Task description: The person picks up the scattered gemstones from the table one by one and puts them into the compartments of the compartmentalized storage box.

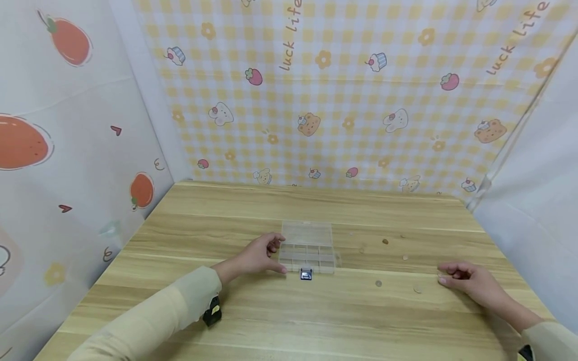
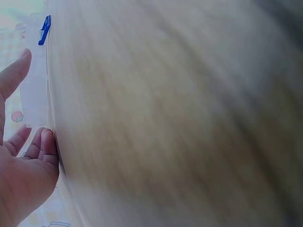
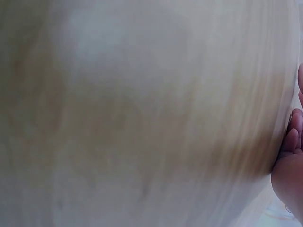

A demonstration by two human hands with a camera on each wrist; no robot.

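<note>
A clear plastic compartment box (image 1: 307, 257) lies with its lid (image 1: 306, 232) folded back, a dark blue latch (image 1: 306, 274) at its front. My left hand (image 1: 258, 254) is at the box's left side, thumb by the front corner and fingers by the lid hinge. In the left wrist view, the hand (image 2: 28, 165) has its thumb spread from its bent fingers, beside the see-through box. My right hand (image 1: 474, 283) rests on the table at the right, fingers loosely bent, with a gap between thumb and forefinger. The right wrist view shows only some of its fingers (image 3: 294, 135).
Between box and right hand lie several small flat pieces, among them a brown one (image 1: 385, 241), a grey coin-like disc (image 1: 378, 284) and a pale disc (image 1: 417, 289). The wooden table (image 1: 289, 321) meets a patterned cloth (image 1: 338, 100) at the back.
</note>
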